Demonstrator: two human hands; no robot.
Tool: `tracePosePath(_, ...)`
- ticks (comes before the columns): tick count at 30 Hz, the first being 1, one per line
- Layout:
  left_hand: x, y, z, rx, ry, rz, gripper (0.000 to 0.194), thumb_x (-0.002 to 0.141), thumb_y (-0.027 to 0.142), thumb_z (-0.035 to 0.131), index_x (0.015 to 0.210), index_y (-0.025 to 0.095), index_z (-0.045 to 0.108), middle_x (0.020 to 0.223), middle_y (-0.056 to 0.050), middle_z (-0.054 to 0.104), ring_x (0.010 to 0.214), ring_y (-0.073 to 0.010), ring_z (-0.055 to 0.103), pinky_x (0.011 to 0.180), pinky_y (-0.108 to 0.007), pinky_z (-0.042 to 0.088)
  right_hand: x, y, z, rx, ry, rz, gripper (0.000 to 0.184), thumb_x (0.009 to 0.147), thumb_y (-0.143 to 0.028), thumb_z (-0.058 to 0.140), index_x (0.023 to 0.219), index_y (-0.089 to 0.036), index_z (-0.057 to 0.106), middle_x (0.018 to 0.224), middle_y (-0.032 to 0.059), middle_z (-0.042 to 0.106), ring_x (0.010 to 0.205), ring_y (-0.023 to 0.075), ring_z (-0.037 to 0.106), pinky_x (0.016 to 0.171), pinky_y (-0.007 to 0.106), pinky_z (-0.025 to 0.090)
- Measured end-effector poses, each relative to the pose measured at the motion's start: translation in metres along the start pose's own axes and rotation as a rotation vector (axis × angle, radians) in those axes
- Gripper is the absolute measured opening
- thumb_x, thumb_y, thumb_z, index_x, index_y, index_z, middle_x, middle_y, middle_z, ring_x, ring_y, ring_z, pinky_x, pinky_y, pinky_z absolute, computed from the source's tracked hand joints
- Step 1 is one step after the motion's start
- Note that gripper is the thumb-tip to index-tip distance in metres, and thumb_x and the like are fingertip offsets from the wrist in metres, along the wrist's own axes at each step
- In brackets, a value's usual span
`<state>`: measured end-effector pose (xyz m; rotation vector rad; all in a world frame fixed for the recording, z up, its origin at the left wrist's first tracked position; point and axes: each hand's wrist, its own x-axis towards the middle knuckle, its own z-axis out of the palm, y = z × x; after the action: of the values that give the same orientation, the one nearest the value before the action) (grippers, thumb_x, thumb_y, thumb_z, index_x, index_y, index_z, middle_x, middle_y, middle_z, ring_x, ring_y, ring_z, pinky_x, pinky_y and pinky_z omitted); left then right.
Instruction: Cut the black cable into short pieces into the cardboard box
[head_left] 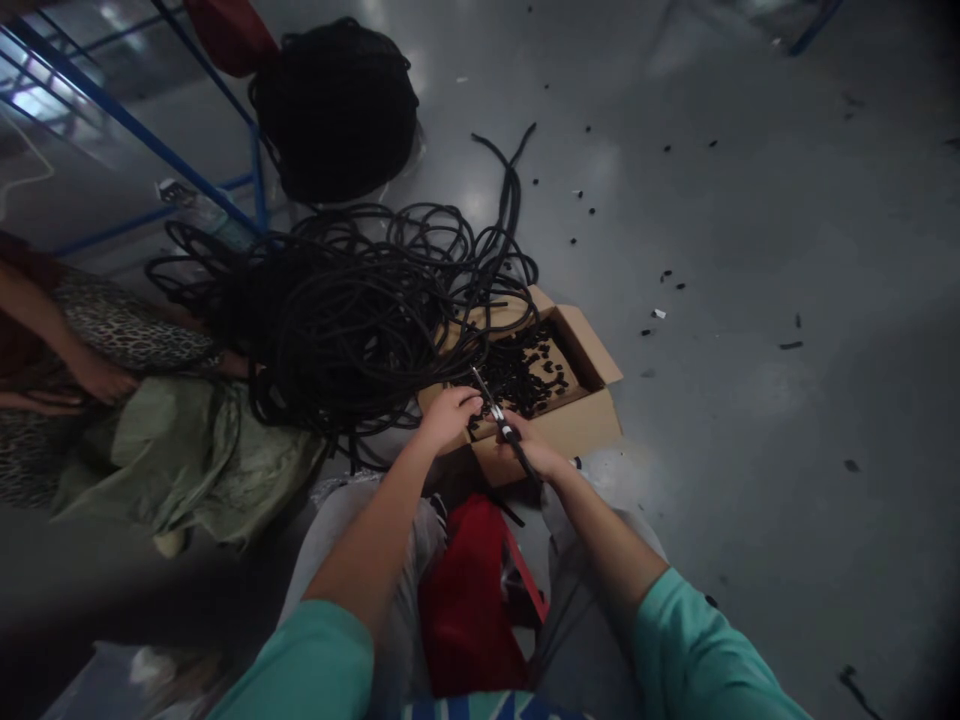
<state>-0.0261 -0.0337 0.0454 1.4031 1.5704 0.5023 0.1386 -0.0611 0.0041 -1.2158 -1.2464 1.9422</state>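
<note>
R hand (pixel 525 440) grips dark-handled tool (pixel 505 428) at open cardboard box (pixel 581 425) w/ blk pcs (pixel 525 372); L hand (pixel 450 417) nearby, hold unclear.

The open box (pixel 544 440) sits on the floor (pixel 750 420), cut pieces (pixel 536 375) inside; left of it lies tangled tubing (pixel 352 310), apparently before a coil (pixel 337 110).

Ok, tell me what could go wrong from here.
The left hand is close to the cutter-like tool in the right hand, so a slip might nick a finger. The tangled cords reach over the box and could snag. Black bits on the floor might roll underfoot.
</note>
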Motion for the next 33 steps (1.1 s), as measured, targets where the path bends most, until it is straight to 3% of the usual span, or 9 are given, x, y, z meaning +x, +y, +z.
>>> tracePosePath(4,0.001,-0.003,-0.001,-0.083,-0.050,-0.006,0.019,0.073,0.025,0.044,0.062,0.015,0.055,0.054,0.003,0.049,0.048,-0.0074,0.038,0.051,-0.021,0.030,-0.001,-0.002,-0.001,0.005,-0.008,-0.002,0.038,0.049,-0.018,0.058,0.087,-0.016,0.057,0.063,-0.0055,0.047,0.058,0.0090,0.041,0.058,0.023,0.034)
tracePosePath(11,0.000,0.007,-0.002,-0.248,0.023,-0.109,0.022,0.075,0.024,0.044,0.056,0.015,0.050,0.049,0.004,0.046,0.043,-0.0058,0.034,0.047,-0.020,0.026,0.002,0.000,0.004,-0.059,0.098,0.000,0.030,0.050,-0.019,0.055,0.079,-0.014,0.061,0.064,-0.0023,0.051,0.057,0.0095,0.042,0.054,0.022,0.034)
tracePosePath(18,0.000,0.017,-0.003,-0.488,0.032,-0.241,0.021,0.075,0.020,0.047,0.056,0.013,0.050,0.048,0.003,0.046,0.040,-0.0035,0.033,0.042,-0.018,0.022,0.001,-0.004,0.002,-0.172,0.121,-0.065,0.027,0.050,-0.016,0.054,0.076,-0.014,0.062,0.065,-0.0018,0.053,0.061,0.0111,0.044,0.059,0.023,0.035)
tracePosePath(24,-0.002,0.011,-0.001,-0.596,-0.091,-0.265,0.024,0.074,0.028,0.052,0.057,0.011,0.053,0.046,0.002,0.044,0.038,-0.0028,0.032,0.036,-0.017,0.017,0.000,-0.003,-0.001,0.029,-0.059,-0.002,0.041,0.050,-0.019,0.060,0.091,-0.015,0.057,0.064,-0.0044,0.052,0.059,0.0099,0.045,0.060,0.023,0.036)
tracePosePath(33,0.000,0.003,-0.004,-0.771,-0.157,-0.311,0.020,0.074,0.029,0.055,0.065,0.010,0.054,0.048,0.001,0.045,0.034,-0.0016,0.028,0.033,-0.016,0.016,0.002,-0.001,0.001,0.001,-0.001,-0.051,0.034,0.050,-0.018,0.058,0.083,-0.015,0.062,0.063,-0.0026,0.054,0.059,0.0105,0.046,0.056,0.023,0.036)
